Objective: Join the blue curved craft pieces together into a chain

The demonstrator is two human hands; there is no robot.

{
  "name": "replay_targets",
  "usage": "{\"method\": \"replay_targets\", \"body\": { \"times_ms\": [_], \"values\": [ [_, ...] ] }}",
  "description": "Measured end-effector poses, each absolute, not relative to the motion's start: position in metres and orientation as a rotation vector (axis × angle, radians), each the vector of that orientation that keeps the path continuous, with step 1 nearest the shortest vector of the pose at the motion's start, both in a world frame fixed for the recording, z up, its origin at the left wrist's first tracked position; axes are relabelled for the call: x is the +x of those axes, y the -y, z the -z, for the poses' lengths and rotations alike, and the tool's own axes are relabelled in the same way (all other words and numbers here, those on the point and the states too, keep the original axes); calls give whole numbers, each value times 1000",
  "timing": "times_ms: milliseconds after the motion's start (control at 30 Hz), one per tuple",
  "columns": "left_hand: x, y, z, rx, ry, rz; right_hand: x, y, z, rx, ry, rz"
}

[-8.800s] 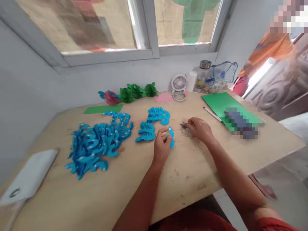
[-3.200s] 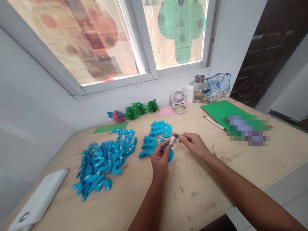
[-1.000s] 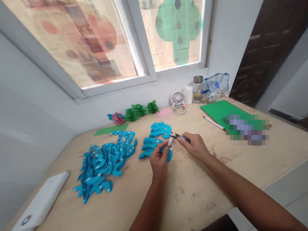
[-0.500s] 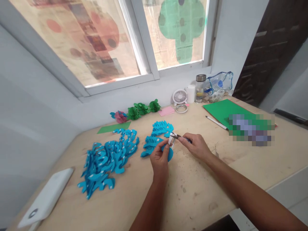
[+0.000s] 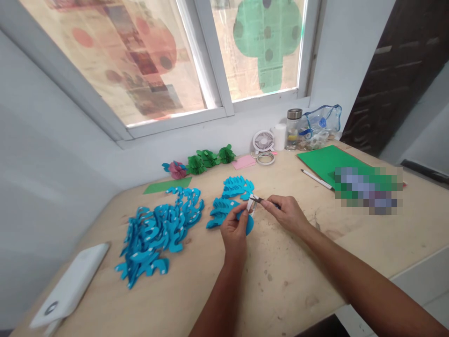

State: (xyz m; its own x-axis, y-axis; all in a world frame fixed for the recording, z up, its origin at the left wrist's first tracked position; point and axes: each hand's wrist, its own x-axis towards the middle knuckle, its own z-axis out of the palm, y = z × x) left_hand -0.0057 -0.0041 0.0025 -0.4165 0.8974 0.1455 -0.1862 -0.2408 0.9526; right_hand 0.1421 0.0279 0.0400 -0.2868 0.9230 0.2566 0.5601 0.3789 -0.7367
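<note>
My left hand (image 5: 233,229) is closed in a pinch on a curved blue paper cutout (image 5: 247,224), held just above the wooden table (image 5: 280,276). My right hand (image 5: 286,213) grips small tweezers (image 5: 256,199), whose tips meet a white strip (image 5: 250,206) at the cutout's top edge. Two small stacks of blue cutouts (image 5: 228,199) lie just beyond my hands. A big loose heap of the same blue shapes (image 5: 159,231) lies to the left.
Along the wall stand green paper flowers (image 5: 208,158), a pink one (image 5: 176,169), a small white fan (image 5: 264,140), a tape roll (image 5: 265,158), a jar (image 5: 292,122) and a clear pouch (image 5: 321,124). Green sheets (image 5: 326,159) and a pen (image 5: 315,179) lie right. A white pouch (image 5: 72,285) lies front left.
Both hands have stayed together over the same spot, tweezers still on the white strip. Only the camera shifted slightly. Several seconds ago the right hand was at the tape ring on the table.
</note>
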Motion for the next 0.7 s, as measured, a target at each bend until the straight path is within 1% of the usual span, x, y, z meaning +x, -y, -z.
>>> {"method": "replay_targets", "body": {
  "times_ms": [167, 433, 700],
  "values": [
    [-6, 4, -3, 967, -1202, -1757, 142, -29, -39, -1287, 1955, -658],
    [-5, 4, -2, 967, -1203, -1741, 141, -25, -39, -1351, 1943, -517],
    [-6, 4, 0, 922, -1198, -1758, 141, -25, -39, -1367, 1961, -542]
  ]
}}
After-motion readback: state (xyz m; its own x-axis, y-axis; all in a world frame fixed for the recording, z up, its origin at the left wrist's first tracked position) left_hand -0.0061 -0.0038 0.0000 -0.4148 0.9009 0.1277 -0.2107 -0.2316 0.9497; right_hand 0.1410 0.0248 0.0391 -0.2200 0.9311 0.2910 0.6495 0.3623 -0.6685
